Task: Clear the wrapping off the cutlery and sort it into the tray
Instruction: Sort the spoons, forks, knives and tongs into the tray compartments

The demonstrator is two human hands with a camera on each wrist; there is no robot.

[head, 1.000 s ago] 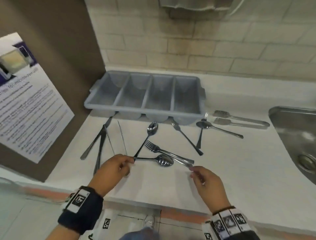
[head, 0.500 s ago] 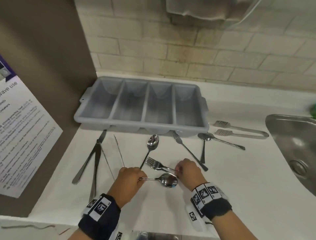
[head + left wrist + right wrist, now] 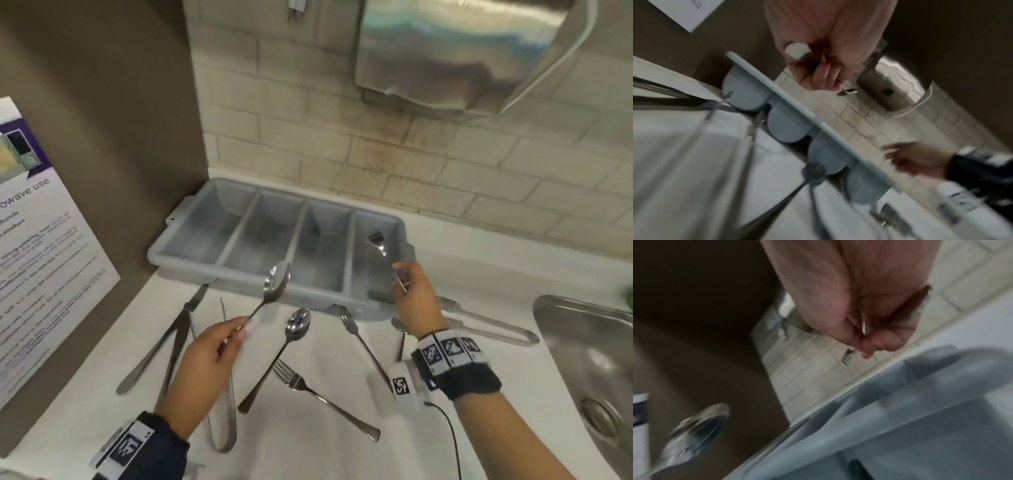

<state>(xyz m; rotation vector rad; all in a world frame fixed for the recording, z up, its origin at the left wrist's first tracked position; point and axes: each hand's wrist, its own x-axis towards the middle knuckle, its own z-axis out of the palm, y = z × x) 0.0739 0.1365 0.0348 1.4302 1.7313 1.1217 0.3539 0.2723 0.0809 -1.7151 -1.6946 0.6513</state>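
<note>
Fork (image 3: 377, 242) pinched by its handle in right hand (image 3: 416, 301), tines up over the tray's (image 3: 346, 260) rightmost compartment. Spoon (image 3: 276, 283) pinched at handle end by left hand (image 3: 202, 373), bowl raised at the tray's front rim. Below and between the hands, on the counter (image 3: 342, 445): a second spoon (image 3: 297, 325), a second fork (image 3: 322, 397). Knives (image 3: 161, 349) lie left of left hand.
</note>
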